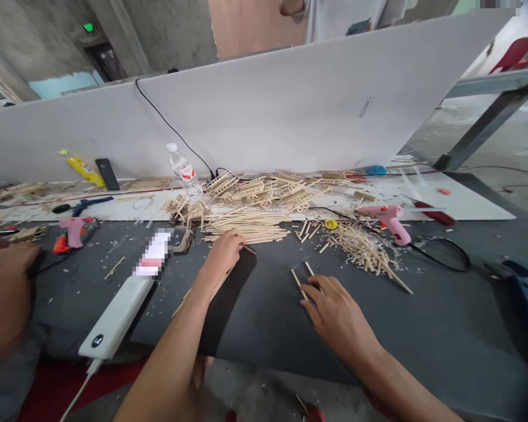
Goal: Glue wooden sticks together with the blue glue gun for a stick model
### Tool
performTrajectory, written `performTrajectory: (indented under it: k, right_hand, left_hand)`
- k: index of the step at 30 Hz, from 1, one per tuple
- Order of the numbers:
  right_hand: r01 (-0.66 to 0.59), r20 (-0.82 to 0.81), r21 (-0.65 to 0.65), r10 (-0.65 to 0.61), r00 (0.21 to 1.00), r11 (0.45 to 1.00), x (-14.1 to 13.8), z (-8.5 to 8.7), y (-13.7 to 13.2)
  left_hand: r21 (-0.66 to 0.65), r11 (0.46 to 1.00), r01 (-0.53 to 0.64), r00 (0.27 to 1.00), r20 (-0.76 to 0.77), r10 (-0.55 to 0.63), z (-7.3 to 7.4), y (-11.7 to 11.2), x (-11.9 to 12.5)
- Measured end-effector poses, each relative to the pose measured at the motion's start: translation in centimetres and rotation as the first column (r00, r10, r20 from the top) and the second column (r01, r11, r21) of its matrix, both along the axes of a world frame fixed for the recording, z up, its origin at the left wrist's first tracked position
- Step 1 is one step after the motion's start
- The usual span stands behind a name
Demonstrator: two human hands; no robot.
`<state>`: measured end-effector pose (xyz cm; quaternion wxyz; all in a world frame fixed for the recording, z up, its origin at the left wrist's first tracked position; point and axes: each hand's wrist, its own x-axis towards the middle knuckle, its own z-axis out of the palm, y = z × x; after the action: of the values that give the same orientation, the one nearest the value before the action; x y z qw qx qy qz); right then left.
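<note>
A co-worker's hand (15,258) sits at far left. The person's left hand (223,255) curls closed over a thin wooden stick (220,285) on the dark surface (264,334), just below a heap of sticks (246,227). The open right hand (334,308) touches two short sticks (300,285), near a pink glue gun (389,223).

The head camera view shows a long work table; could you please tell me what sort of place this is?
It looks like a handicraft workshop, going by the pink hot glue gun, the heaped wooden sticks and the small stick frames.
</note>
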<state>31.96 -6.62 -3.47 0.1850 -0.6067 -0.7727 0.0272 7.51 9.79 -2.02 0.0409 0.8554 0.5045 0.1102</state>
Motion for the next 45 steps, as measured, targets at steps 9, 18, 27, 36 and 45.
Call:
performTrajectory:
  k: [9, 18, 27, 36, 45]
  right_hand:
    - [0.009, -0.007, -0.001, -0.009, 1.000, 1.000, 0.5, -0.4, 0.1]
    - [0.004, -0.048, -0.014, -0.005, 0.999, 1.000, 1.1, 0.1, -0.3]
    - [-0.025, -0.070, 0.002, 0.025, 0.997, 1.000, 0.5, 0.1, -0.5]
    - [0.121, -0.256, 0.011, -0.114, 0.960, 0.993, 2.9, 4.7, -0.2]
    - [0.372, -0.295, -0.107, -0.386, 0.874, 0.922, 8.8, 7.6, -1.4]
  left_hand:
    - [0.150, 0.978, -0.147, 0.987, 0.081, 0.136, -0.3, 0.8, 1.3]
    - [0.100, 0.994, -0.046, 0.997, 0.059, 0.040, -0.6, 0.3, 1.9]
    - [0.085, 0.996, -0.030, 0.998, -0.050, 0.034, -0.6, 0.0, 1.4]
    - [0.039, 0.998, -0.048, 0.990, -0.132, 0.052, -0.7, -0.2, 1.5]
    - [0.152, 0.982, 0.110, 0.989, -0.113, -0.094, 0.9, -2.0, 1.1]
